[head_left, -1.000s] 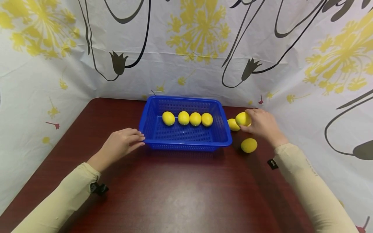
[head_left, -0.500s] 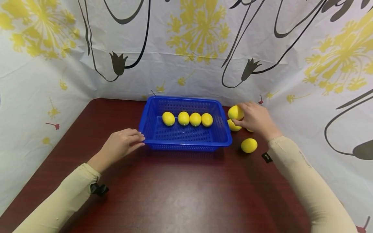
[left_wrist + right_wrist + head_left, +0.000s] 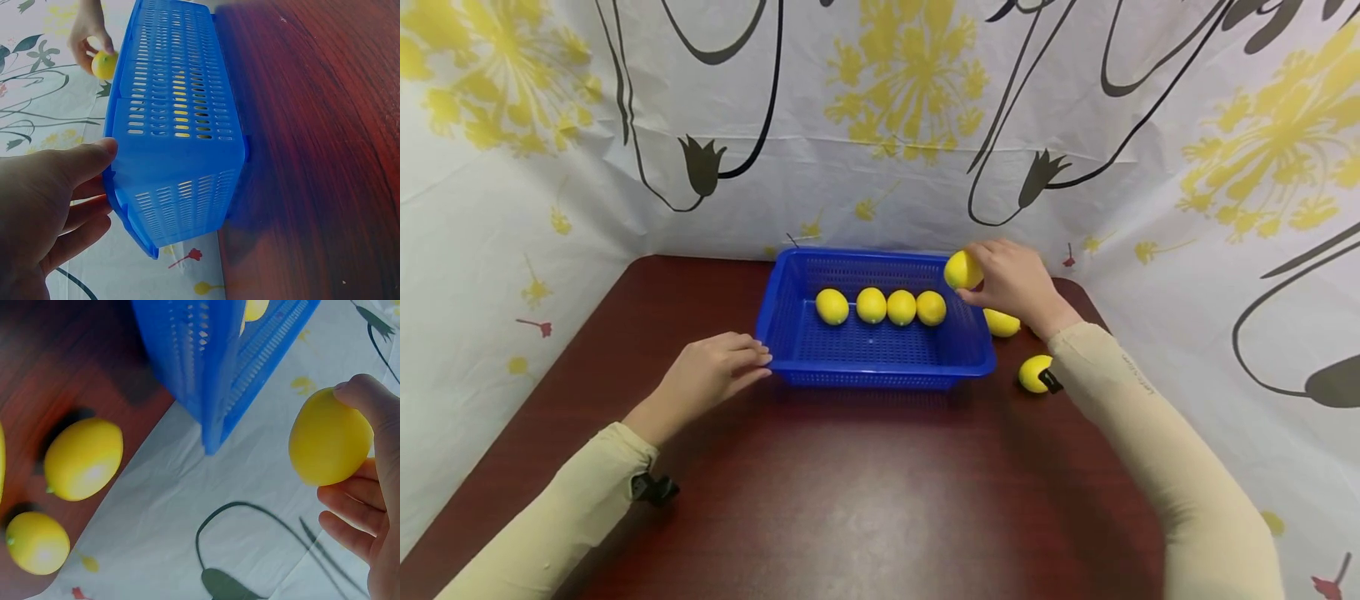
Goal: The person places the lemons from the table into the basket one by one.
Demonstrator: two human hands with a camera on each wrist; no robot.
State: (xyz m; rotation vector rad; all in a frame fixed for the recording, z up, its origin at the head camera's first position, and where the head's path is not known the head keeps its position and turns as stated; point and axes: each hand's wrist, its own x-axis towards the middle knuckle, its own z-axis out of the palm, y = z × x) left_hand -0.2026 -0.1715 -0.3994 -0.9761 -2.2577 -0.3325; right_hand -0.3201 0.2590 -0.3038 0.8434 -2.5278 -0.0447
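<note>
A blue plastic basket (image 3: 872, 367) with slotted walls stands on the table, a row of several yellow lemons (image 3: 872, 306) along its floor. My left hand (image 3: 718, 367) pinches its front left corner; the left wrist view shows the thumb (image 3: 94, 159) on the rim and fingers behind. Over the basket's back right corner, my right hand (image 3: 1011, 279) holds a lemon (image 3: 963, 271) between thumb and fingers, raised above the rim. Right of the basket lie a lemon (image 3: 1002, 323) beside its wall and a nearer lemon (image 3: 1035, 374), partly covered by the wrist strap.
The dark red wooden table (image 3: 850, 483) ends at the back against a white patterned cloth (image 3: 820, 183), which also hangs at both sides. In the right wrist view another lemon (image 3: 39, 544) lies near the table's edge.
My right hand has carried its lemon left and upward, from beside the basket to over its back right corner. The left hand and the basket have stayed in place.
</note>
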